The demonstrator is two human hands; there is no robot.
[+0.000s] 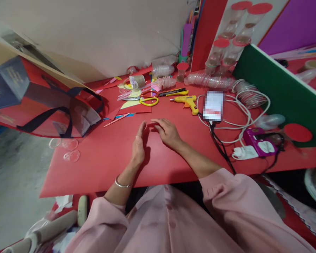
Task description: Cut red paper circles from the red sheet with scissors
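Observation:
On the red tabletop (171, 158), my left hand (138, 144) stands on edge with its fingers stretched out and nothing in it. Facing it, my right hand (169, 131) is loosely bent, its fingers apart and holding nothing. A small gap separates the two hands. Beyond them lie yellow-and-red-handled scissors (149, 101), a black-and-yellow utility knife (177, 92) and a yellow glue gun (189, 102). Left of my hands is a pink striped stick (116, 119) beside red and yellow paper pieces (131, 106).
Stacked clear plastic cups (210, 80) line the back. At right are a phone (214, 105), looped white cable (249, 116), a purple power strip (260, 142) and a green board (274, 95). A red bag (44, 102) and clear lids (71, 155) lie at left.

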